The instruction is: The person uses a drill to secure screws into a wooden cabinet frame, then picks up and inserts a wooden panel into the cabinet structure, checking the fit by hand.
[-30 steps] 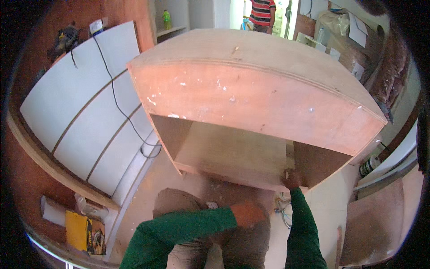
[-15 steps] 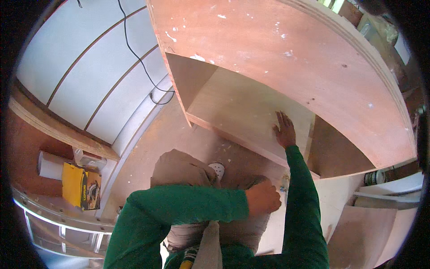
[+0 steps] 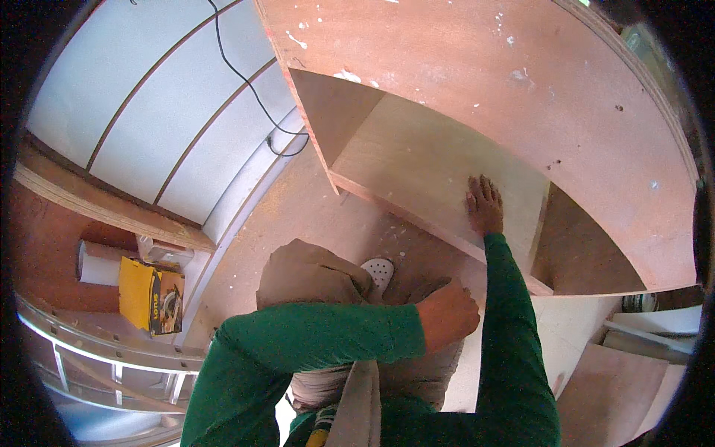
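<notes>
A large plywood cabinet (image 3: 447,56) with paint splashes stands in front of me. Inside its opening, my right hand (image 3: 485,206) lies flat with fingers outstretched on the pale lower shelf board (image 3: 417,149), holding nothing. My left hand (image 3: 449,314) is curled closed in front of my knee, beside my right forearm; whatever its fingers hold, if anything, is hidden. Both arms are in green sleeves. Between my legs and the cabinet's lower front edge shows a white perforated shoe (image 3: 378,273).
At left are white panels (image 3: 160,97) with a dangling black cable (image 3: 242,78), a yellow and black box (image 3: 153,294) beside a white roll (image 3: 99,262), and a metal ladder (image 3: 112,361). Loose boards (image 3: 607,387) lie at lower right. A yellow-banded tool handle (image 3: 320,428) shows near my waist.
The view has shifted slightly, so most things sit further right in the picture. My right hand's fingers turn a little on the shelf board. My left hand stays curled at my knee.
</notes>
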### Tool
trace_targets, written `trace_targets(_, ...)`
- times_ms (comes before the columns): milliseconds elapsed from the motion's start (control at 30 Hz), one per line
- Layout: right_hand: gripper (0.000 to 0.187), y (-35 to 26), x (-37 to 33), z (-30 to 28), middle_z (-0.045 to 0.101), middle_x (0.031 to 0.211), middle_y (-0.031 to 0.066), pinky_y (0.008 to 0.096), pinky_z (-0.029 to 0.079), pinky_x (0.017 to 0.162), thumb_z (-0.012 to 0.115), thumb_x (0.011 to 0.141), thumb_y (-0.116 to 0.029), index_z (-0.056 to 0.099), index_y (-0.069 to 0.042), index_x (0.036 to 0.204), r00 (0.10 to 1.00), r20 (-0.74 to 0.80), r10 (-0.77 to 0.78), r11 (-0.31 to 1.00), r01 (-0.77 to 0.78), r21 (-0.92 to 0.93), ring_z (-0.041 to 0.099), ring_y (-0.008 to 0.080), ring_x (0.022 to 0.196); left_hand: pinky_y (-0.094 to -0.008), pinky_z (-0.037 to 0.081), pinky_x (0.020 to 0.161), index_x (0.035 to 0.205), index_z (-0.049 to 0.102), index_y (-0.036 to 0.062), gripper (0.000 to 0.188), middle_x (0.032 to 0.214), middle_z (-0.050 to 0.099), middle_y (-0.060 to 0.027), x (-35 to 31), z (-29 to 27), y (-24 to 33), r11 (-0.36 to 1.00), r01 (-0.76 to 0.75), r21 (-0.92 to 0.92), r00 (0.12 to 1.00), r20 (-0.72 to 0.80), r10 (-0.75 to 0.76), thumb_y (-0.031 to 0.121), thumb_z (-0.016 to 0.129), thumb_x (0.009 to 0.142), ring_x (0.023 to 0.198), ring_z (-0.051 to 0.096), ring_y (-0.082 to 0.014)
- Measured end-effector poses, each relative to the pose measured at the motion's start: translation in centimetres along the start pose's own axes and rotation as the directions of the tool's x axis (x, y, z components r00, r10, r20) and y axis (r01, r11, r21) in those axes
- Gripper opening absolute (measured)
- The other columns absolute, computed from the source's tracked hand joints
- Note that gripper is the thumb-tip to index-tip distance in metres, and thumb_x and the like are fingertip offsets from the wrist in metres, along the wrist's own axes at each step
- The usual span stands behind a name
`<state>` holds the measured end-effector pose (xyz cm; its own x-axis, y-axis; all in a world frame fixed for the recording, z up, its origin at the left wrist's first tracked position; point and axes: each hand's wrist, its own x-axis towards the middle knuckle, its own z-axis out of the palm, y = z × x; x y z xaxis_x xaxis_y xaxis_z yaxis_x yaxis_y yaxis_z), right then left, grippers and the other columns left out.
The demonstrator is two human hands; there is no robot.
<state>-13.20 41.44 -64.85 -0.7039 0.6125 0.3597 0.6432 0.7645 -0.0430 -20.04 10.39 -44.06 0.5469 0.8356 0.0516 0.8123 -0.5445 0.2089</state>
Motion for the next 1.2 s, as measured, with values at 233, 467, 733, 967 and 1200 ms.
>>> trace_targets(233, 0.055, 0.3, -0.1, 0.7, 0.040, 0.163, 0.0158, 0.0510, 0.027, 0.124, 0.049, 0.105, -0.034, 0.044, -0.020, 0.158, 1.000, 0.028, 0.001, 0.999, -0.002, 0.036, 0.040, 0.0398, 0.147, -0.0462, 0.051, 0.076, 0.085, 0.075, 0.0105, 0.010, 0.085, 0.072, -0.0101, -1.0, 3.0, 0.7, 0.987, -0.051, -0.151, 0.998, -0.055, 0.043, 0.013, 0.069, 0.077, 0.087, 0.072, -0.0306)
trace_targets(467, 0.056, 2.9, 0.8, 2.2, 0.048, 0.156, 0.0146, 0.0546, 0.034, 0.120, 0.059, 0.099, -0.037, 0.053, -0.014, 0.149, 0.996, -0.085, -0.041, 0.999, 0.042, 0.008, 0.045, 0.0384, 0.142, -0.0510, 0.057, 0.075, 0.094, 0.073, 0.0062, 0.017, 0.085, 0.073, -0.0147, -0.2, 3.4, -0.4, 0.989, -0.126, -0.075, 0.986, -0.122, 0.116, 0.014, 0.067, 0.080, 0.086, 0.074, -0.0335)
trace_targets(733, 0.064, -0.6, 0.9, -6.2, 0.045, 0.158, 0.0150, 0.0499, 0.035, 0.121, 0.066, 0.098, -0.027, 0.043, -0.011, 0.155, 0.988, 0.123, -0.091, 0.960, 0.054, 0.273, 0.042, 0.0366, 0.146, -0.0551, 0.055, 0.095, 0.121, 0.070, 0.0090, 0.038, 0.114, 0.070, -0.0209, 1.1, 2.2, -1.0, 0.964, -0.211, -0.164, 0.928, 0.275, 0.250, 0.017, 0.067, 0.085, 0.109, 0.067, -0.0421)
trace_targets(967, 0.047, -13.6, 2.0, -35.1, 0.065, 0.135, 0.0142, 0.0510, 0.041, 0.114, 0.073, 0.090, -0.015, 0.064, -0.009, 0.136, 0.763, -0.518, -0.388, 0.881, 0.471, 0.033, 0.059, 0.0376, 0.127, -0.0550, 0.057, 0.088, 0.109, 0.073, 0.0029, 0.035, 0.107, 0.071, -0.0214, 1.2, 8.4, -5.3, 0.975, -0.188, -0.117, 0.980, 0.041, 0.194, 0.023, 0.076, 0.081, 0.102, 0.069, -0.0399)
trace_targets(1200, 0.037, -7.0, 5.7, -49.1, 0.068, 0.126, 0.0132, 0.0480, 0.044, 0.104, 0.072, 0.087, -0.013, 0.069, -0.005, 0.123, 0.569, -0.793, -0.216, 0.976, 0.137, -0.167, 0.062, 0.0349, 0.118, -0.0518, 0.049, 0.109, 0.138, 0.061, 0.0022, 0.064, 0.151, 0.051, -0.0229, 4.5, 2.1, -2.7, 0.970, -0.179, -0.163, 0.893, 0.386, 0.230, 0.029, 0.078, 0.082, 0.126, 0.058, -0.0451)
